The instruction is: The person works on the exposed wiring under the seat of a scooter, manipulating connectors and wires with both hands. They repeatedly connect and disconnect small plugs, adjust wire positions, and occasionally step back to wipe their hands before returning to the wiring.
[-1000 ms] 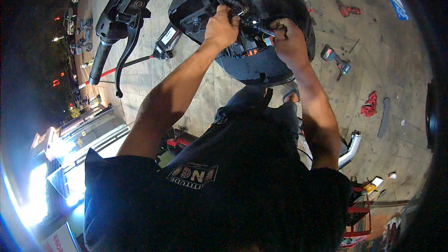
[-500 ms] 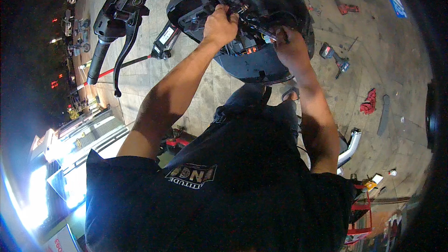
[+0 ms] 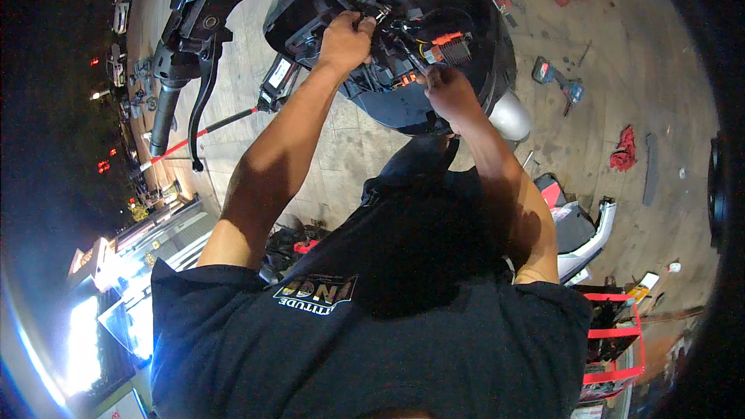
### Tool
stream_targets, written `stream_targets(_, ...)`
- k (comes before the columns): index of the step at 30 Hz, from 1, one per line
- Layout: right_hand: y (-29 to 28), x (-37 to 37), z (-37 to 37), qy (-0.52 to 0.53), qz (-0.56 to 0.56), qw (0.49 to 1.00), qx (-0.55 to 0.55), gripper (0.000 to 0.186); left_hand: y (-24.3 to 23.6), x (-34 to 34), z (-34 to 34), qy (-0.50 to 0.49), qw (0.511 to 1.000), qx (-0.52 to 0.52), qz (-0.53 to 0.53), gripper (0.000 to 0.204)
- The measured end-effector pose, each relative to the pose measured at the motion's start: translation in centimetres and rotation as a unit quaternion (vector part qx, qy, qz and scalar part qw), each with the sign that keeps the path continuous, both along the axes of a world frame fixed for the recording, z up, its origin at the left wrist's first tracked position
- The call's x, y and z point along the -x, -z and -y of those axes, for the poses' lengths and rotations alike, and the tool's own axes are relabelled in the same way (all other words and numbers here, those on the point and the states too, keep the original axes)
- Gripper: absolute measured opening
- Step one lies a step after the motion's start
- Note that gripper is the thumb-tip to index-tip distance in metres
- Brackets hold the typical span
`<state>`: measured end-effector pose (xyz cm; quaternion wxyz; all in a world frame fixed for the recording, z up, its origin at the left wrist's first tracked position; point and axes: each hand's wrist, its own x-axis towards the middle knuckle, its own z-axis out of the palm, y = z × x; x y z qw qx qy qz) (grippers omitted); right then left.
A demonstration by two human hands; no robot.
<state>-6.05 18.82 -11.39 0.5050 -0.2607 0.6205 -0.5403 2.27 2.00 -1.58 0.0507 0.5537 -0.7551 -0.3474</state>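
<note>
Before me is the open black front housing (image 3: 392, 115) of a scooter or motorcycle, full of wiring. My left hand (image 3: 347, 43) reaches into its left part, thumb and fingers closed beside a small brass-coloured metal fitting (image 3: 382, 15); whatever they hold is hidden. Lower and to the right, my right hand (image 3: 450, 97) is pinched at the end of a thin dark cable-like piece (image 3: 413, 53) that slants up toward the left hand. Just above the right hand sits a finned block (image 3: 456, 53) with an orange connector (image 3: 448, 37). More orange connectors (image 3: 407, 78) lie left of its fingertips.
A handlebar grip (image 3: 165, 109) and lever (image 3: 208, 101) project at left. Behind them stands a jack (image 3: 277, 77) with a red handle. On the floor at right lie a cordless driver (image 3: 559, 84), a red cloth (image 3: 624, 149) and a silver-and-black body part (image 3: 591, 240). A red rack (image 3: 613, 334) stands lower right.
My right hand has moved left and nearer to me, uncovering the finned block and orange connector. My left hand keeps its place by the brass fitting. The whole view has shifted slightly.
</note>
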Motion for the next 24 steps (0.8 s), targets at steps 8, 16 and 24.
stream_targets(8, -0.5, -0.2, 0.4, 0.020, -0.002, 1.000, -0.001, 0.027, -1.1, 0.9, -0.8, 0.039, 0.997, 0.048, 0.051, 0.031)
stream_targets(16, -0.4, -1.4, 0.4, 0.078, -0.017, 0.996, 0.026, 0.028, -1.1, -0.2, 0.6, 0.044, 0.998, -0.005, 0.036, 0.039)
stream_targets(24, 0.1, -1.0, 0.1, 0.074, -0.092, 0.991, 0.057, 0.026, 0.4, -0.9, 1.8, 0.059, 0.995, 0.057, 0.059, 0.030)
